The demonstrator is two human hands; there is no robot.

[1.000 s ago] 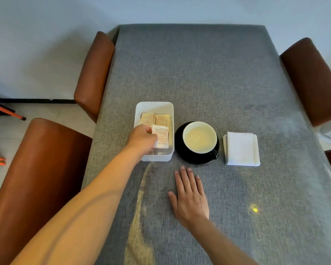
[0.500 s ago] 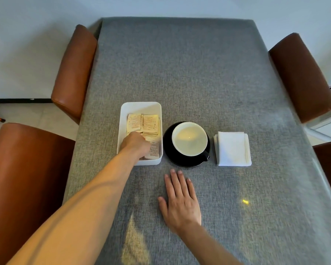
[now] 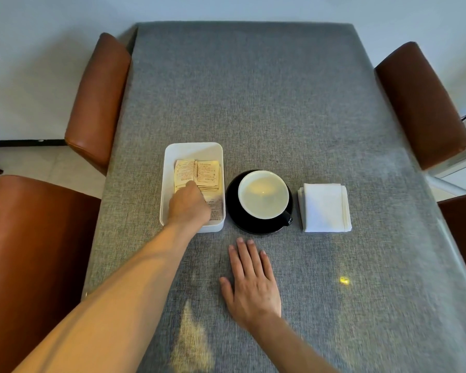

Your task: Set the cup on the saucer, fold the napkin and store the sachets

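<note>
A white box point(image 3: 193, 148) on the grey table holds several beige sachets point(image 3: 207, 173). My left hand point(image 3: 189, 204) reaches into the box's near end with its fingers curled down onto a sachet point(image 3: 215, 208) that lies flat there. The fingertips are hidden, so I cannot see a grip. To the right, a cup point(image 3: 262, 193), black outside and white inside, stands on a black saucer point(image 3: 230, 208). A folded white napkin point(image 3: 324, 207) lies right of the saucer. My right hand point(image 3: 253, 285) rests flat on the table in front of the saucer, fingers apart, holding nothing.
The grey cloth-covered table point(image 3: 253, 90) stretches bare beyond the objects. Brown leather chairs stand at the left point(image 3: 97, 98), the near left point(image 3: 33, 238) and the right point(image 3: 420, 103). A small bright light spot point(image 3: 344, 279) lies on the cloth at the near right.
My left hand has lowered the sachet it held above the box down into the box's near end. The right hand has stayed flat; the camera has shifted slightly.
</note>
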